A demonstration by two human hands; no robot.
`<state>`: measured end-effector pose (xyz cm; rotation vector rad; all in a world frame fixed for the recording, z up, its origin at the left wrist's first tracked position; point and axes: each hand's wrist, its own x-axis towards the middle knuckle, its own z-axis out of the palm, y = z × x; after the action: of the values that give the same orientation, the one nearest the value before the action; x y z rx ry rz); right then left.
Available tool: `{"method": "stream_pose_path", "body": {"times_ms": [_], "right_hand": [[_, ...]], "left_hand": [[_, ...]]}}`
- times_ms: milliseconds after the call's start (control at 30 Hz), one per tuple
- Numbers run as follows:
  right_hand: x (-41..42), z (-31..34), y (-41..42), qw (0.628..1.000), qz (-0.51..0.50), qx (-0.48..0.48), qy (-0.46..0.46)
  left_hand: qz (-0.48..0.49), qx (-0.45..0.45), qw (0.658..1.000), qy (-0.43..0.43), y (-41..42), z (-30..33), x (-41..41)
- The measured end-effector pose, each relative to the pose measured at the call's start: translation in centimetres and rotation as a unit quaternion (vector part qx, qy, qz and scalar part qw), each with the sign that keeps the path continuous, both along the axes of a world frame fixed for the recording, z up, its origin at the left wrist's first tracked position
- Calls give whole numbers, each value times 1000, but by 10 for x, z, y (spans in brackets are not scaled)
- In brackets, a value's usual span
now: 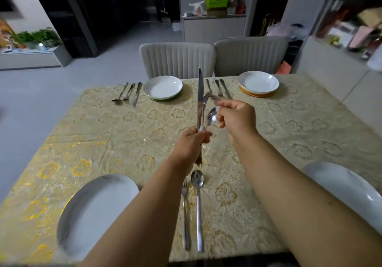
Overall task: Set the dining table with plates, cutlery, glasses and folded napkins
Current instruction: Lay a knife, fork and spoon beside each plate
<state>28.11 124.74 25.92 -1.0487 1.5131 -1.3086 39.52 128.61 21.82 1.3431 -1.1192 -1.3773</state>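
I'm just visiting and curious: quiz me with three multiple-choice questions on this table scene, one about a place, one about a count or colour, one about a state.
1. Where do the loose steel fork and steel spoon lie?
A. between the two near white plates
B. on a chair
C. inside a far plate

2. How many white plates are on the gold floral tablecloth?
A. two
B. four
C. six

3. What is the left hand doing?
A. lying flat on the cloth
B. gripping an upright steel knife with more cutlery
C. hanging idle

Answers:
1 A, they lie between the near left plate and the near right plate.
2 B, those two plus the far plate on a green mat and the far plate on an orange mat.
3 B, its fingers curl round the handles.
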Motion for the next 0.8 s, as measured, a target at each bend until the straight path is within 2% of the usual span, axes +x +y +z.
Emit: {"method": "stream_pose_path", "body": {"times_ms": [200, 367, 467, 667, 800], "right_hand": [[-23, -4, 38, 997, -48, 57, 3], [-45, -12, 60, 992, -70, 97, 36], [-58, -17, 70, 992, -71, 83, 65], [-82, -18, 86, 966, -23, 58, 250], [-106, -24, 82, 930, -44, 84, 354]], "left_hand": [[-38, 18, 999, -30, 33, -3, -29], [-57, 49, 997, 16, 58, -8, -51], [-56, 66, 996, 14, 65, -10, -64], [-66, 52, 995, -54, 65, -8, -101], [-129, -27, 980, -152, 59, -8, -133]]}}
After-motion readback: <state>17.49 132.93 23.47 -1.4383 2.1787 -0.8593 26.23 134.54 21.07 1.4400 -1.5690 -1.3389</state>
